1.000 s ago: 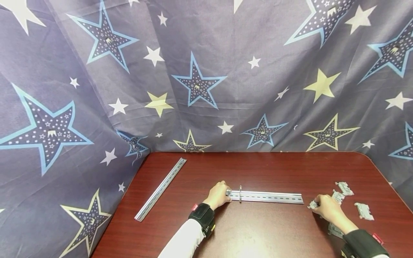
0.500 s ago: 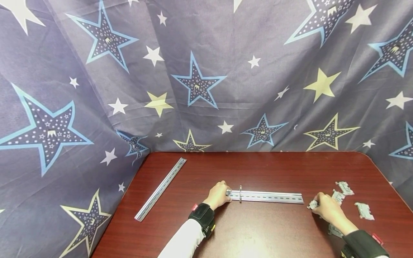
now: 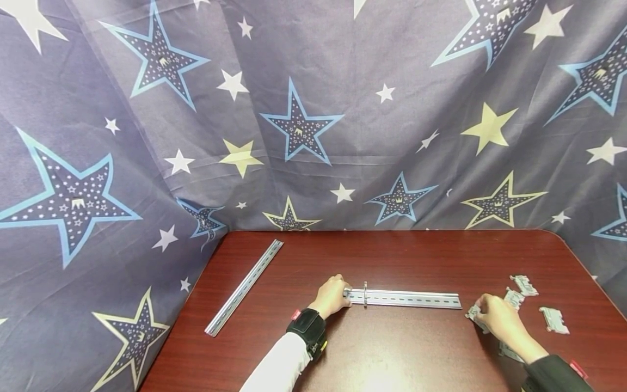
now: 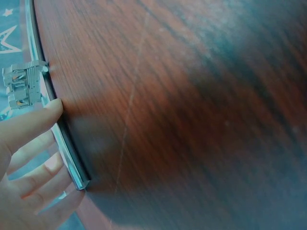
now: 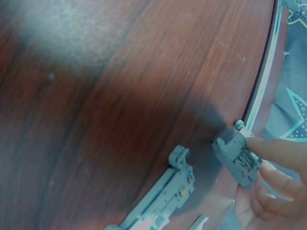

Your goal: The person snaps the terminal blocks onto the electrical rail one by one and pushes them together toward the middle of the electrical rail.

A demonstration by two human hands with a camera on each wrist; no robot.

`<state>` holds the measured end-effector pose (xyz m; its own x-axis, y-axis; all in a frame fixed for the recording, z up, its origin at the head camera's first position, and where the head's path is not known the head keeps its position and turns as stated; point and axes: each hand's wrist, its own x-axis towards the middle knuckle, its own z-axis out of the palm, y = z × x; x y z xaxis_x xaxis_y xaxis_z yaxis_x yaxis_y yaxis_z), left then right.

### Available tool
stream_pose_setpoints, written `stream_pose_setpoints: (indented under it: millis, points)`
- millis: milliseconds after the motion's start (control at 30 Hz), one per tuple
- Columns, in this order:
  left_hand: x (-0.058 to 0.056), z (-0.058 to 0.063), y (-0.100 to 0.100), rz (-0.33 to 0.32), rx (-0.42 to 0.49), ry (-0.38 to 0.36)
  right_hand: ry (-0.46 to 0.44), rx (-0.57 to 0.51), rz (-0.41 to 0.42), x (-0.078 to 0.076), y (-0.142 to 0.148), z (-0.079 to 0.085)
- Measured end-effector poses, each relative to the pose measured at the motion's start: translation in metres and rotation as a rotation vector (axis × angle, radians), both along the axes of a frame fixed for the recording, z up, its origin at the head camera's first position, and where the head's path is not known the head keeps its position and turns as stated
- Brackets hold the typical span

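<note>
My left hand (image 3: 331,296) grips the left end of a slotted metal DIN rail (image 3: 416,300). In the left wrist view its thumb presses the near edge while the other fingers lie behind the rail. A grey terminal block (image 4: 23,85) stands upright across the rail, just beyond that thumb. Past the rail's right end, my right hand (image 3: 502,320) pinches another grey terminal block (image 5: 236,160) between thumb and fingers. That block is held tilted in the right wrist view, its open side with metal parts showing. Another terminal block (image 5: 165,194) lies on the table beside this hand.
A second DIN rail (image 3: 244,287) lies slanted at the table's left. More terminal blocks lie around my right hand, one at the back (image 3: 524,285) and one far right (image 3: 554,319). A star-patterned cloth (image 3: 313,179) hangs behind the wooden table (image 3: 392,348).
The block in my right hand has turned a little, with more of it showing below the fingers. My right wrist has shifted slightly. The left hand and rail stay put.
</note>
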<state>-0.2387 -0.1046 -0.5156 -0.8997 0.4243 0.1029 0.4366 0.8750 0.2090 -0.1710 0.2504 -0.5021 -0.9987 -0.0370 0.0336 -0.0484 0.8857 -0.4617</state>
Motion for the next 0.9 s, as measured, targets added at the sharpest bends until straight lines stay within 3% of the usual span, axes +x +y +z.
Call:
stream_pose_setpoints:
  millis: [900]
  points:
    - [0.000, 0.000, 0.000, -0.001, 0.011, -0.010, 0.013, 0.001, 0.001, 0.004, -0.013, 0.012]
